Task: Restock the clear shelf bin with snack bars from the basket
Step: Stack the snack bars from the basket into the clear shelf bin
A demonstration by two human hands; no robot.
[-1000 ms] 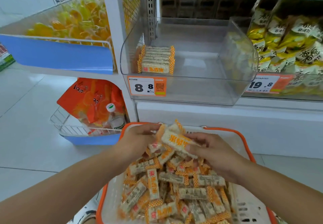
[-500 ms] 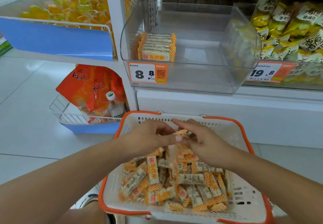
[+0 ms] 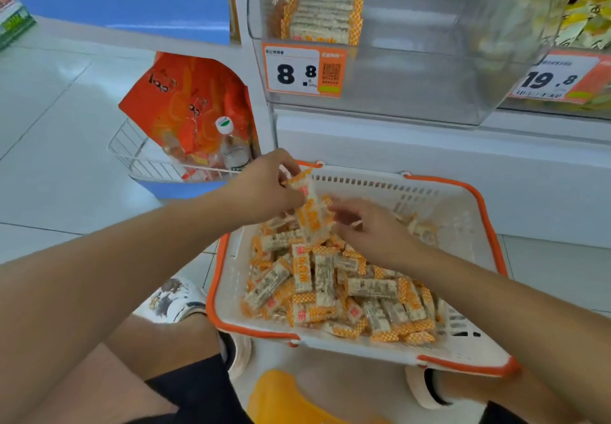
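Left hand (image 3: 264,189) higher, gripping bars (image 3: 310,215).

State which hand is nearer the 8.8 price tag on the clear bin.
Left. The left hand sits just below the 8.8 price tag, gripping a snack bar; the right hand is lower and further right, over the basket.

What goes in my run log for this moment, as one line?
left hand: holds snack bars | right hand: reaching in basket | clear shelf bin: one row
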